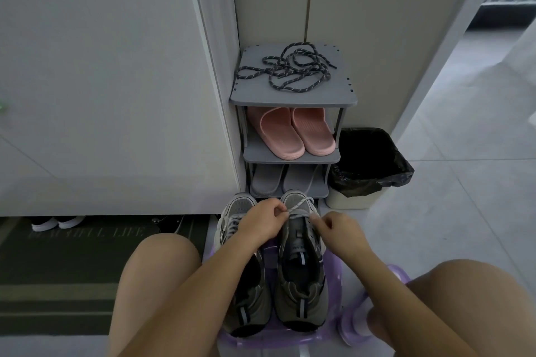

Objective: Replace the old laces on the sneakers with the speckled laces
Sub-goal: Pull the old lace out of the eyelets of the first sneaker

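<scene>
1. The left hand and right hand each pinch the pale grey old lace of a grey mesh sneaker.
2. Dark speckled rope laces lie tangled atop the grey plastic shoe rack.

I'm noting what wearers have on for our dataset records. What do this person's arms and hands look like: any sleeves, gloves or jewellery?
The left forearm and right forearm are bare to the frame's edge; no sleeves show. The left hand and right hand wear no gloves, and no watch, bracelet or ring is visible.
</scene>
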### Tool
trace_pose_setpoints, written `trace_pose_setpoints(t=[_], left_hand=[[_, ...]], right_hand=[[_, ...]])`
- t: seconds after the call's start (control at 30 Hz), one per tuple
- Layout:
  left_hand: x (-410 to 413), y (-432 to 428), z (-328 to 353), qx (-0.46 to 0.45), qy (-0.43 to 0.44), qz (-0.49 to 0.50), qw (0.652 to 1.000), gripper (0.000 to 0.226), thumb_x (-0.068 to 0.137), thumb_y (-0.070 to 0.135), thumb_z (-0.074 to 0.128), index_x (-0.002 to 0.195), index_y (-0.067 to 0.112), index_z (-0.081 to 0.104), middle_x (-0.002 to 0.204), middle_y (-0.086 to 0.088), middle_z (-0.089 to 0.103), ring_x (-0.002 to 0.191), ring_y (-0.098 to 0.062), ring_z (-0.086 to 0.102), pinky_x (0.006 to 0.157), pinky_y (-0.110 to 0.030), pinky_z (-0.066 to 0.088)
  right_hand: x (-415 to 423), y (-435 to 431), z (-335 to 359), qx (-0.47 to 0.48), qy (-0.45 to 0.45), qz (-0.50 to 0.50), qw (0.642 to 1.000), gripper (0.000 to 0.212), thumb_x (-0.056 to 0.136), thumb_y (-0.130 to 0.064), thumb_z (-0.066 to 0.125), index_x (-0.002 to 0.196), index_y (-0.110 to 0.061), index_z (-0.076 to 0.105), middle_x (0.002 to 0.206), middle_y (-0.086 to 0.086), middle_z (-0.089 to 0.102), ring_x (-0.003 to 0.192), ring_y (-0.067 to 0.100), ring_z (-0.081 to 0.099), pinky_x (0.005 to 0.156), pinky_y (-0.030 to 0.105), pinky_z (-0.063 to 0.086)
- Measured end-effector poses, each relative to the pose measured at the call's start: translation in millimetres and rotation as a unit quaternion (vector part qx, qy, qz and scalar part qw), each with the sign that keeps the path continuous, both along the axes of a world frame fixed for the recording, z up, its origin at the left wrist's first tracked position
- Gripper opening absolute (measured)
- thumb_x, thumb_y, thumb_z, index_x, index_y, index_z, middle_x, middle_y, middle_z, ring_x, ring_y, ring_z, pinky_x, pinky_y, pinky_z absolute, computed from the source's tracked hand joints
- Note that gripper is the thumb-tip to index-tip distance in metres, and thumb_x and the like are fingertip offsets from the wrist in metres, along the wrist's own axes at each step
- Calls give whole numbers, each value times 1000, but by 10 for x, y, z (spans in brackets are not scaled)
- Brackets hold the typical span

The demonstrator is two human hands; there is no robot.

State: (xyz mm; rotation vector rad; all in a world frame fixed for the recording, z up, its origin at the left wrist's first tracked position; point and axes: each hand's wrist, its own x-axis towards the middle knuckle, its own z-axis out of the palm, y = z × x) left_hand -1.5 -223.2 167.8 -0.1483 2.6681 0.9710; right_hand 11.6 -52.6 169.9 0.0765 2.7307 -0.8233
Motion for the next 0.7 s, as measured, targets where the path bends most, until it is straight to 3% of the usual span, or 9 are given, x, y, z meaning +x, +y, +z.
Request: trace_pose_setpoints(t=[0.13, 0.23, 0.33, 0.4, 0.53, 0.63, 0.7], left_hand=[[-124, 95, 14, 3, 4, 4, 1000, 13, 86, 28, 64, 94, 18, 63, 90, 4, 62, 86, -15, 59, 82, -32, 48], [-179, 124, 4, -12, -6, -7, 1000, 8, 88, 26, 61, 86, 18, 59, 84, 3, 60, 81, -15, 56, 79, -32, 47], [-235, 118, 17, 4, 10, 27, 1000, 8, 91, 21, 55, 84, 17, 56, 85, 0, 63, 79, -17, 57, 79, -33, 48], [-295, 101, 103, 55, 26, 76, 995, 9, 92, 19, 54, 85, 15, 57, 89, -4, 68, 75, -17, 58, 76, -32, 51], [-482, 64, 488, 242, 63, 179, 952, 20, 96, 13, 50, 77, 17, 52, 77, -1, 61, 61, -9, 53, 50, -20, 44], [-597, 13, 782, 331, 106, 220, 911, 16, 96, 11, 50, 81, 15, 53, 72, 0, 59, 59, -8, 54, 49, -19, 45], [-613, -29, 840, 316, 109, 212, 918, 16, 94, 12, 54, 78, 16, 54, 70, 0, 59, 58, -8, 53, 51, -20, 44]], right_hand=[[97, -11, 102, 12, -23, 93, 995, 55, 82, -64, 51, 86, -10, 62, 77, 3, 61, 73, 16, 57, 68, 31, 46], [108, -5, 80, 75, -40, 159, 984, 47, 81, -57, 57, 103, -15, 60, 99, 3, 62, 93, 20, 58, 75, 31, 46], [141, -35, 15, 71, -39, 152, 985, 39, 86, -47, 55, 105, -13, 57, 106, 8, 61, 98, 24, 58, 74, 30, 43], [170, -45, -17, 65, -33, 140, 987, 36, 87, -44, 53, 105, -13, 56, 108, 9, 61, 99, 26, 57, 74, 29, 41], [185, -17, -33, 47, -45, 116, 991, 36, 87, -44, 54, 103, -12, 58, 105, 9, 61, 97, 26, 57, 73, 29, 42], [179, -23, -33, 41, -46, 114, 992, 37, 86, -44, 55, 104, -13, 59, 104, 8, 61, 97, 25, 57, 76, 30, 43], [179, -43, -37, 44, -44, 109, 992, 36, 85, -44, 55, 103, -13, 59, 102, 8, 62, 96, 25, 58, 74, 29, 43]])
